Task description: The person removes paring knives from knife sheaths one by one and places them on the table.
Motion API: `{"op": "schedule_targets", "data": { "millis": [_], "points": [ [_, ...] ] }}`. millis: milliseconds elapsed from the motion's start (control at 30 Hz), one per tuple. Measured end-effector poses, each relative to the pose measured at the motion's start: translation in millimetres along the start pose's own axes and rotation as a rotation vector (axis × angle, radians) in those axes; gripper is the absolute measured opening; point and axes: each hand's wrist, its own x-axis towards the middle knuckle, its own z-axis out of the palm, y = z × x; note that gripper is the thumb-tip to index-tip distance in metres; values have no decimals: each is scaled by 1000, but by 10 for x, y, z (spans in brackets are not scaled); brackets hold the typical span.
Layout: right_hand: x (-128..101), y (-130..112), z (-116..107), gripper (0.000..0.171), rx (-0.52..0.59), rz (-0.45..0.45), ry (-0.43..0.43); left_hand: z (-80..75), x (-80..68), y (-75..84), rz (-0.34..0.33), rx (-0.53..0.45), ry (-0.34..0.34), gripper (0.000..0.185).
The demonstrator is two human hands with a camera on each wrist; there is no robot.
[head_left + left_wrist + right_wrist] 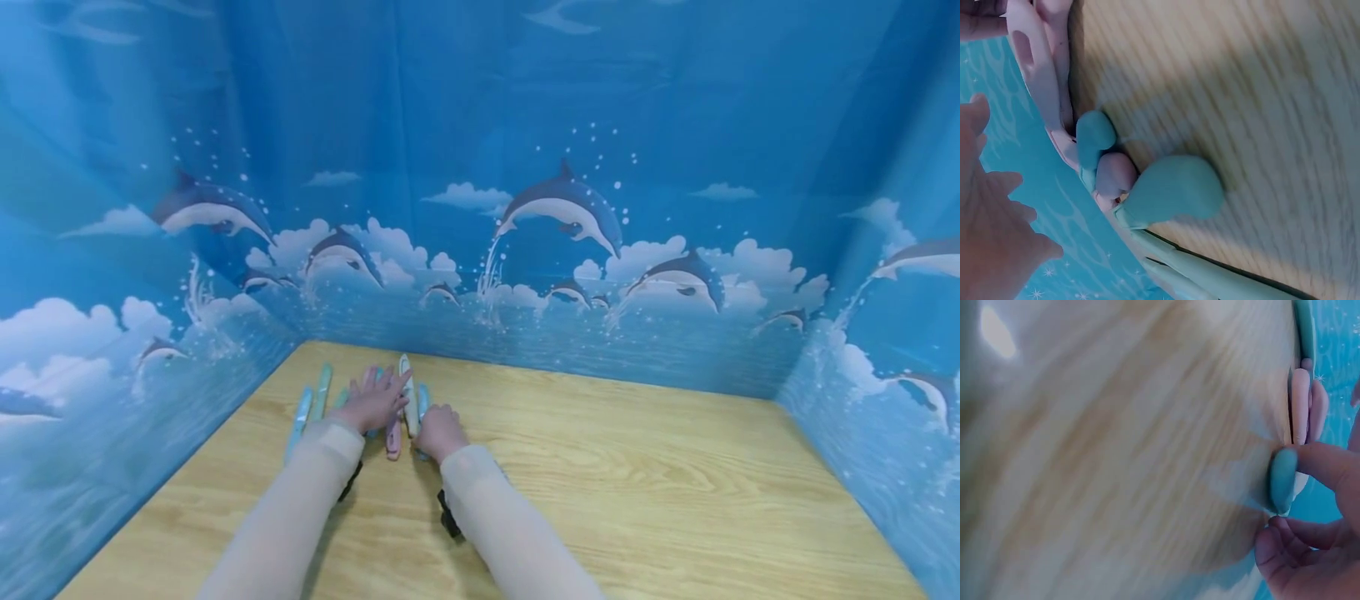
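Note:
Several long, slim pastel plastic pieces with rounded ends lie side by side on the wooden table. My left hand (372,405) is spread with straight fingers over the middle of the row, partly hiding a pink piece (393,440). One of its digits reaches to a whitish piece (409,400) with a slot near its tip. At the row's right end, my right hand (441,431) pinches a blue piece (423,398); the right wrist view has its rounded end (1282,480) between thumb and finger. A green rounded end (1179,187) fills the middle of the left wrist view.
Left of my hands lie another blue piece (298,418) and a green piece (322,392). A blue dolphin-print curtain (480,317) borders the table (637,483) at the back and both sides. Bare wood extends to the right.

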Motion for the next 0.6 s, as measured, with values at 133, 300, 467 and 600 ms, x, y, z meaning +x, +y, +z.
{"op": "schedule_targets", "data": {
  "millis": [133,300,467,600],
  "points": [
    [-7,10,-41,25,-39,-21,10,-7,-3,14,33,18,18,54],
    [-16,54,-118,12,-64,-9,20,-2,37,46,76,90,12,53],
    [-11,128,-184,19,17,31,-30,24,96,88,117,123,-7,53],
    [0,205,-216,32,19,20,-55,38,129,119,199,110,-4,53]
  ]
}}
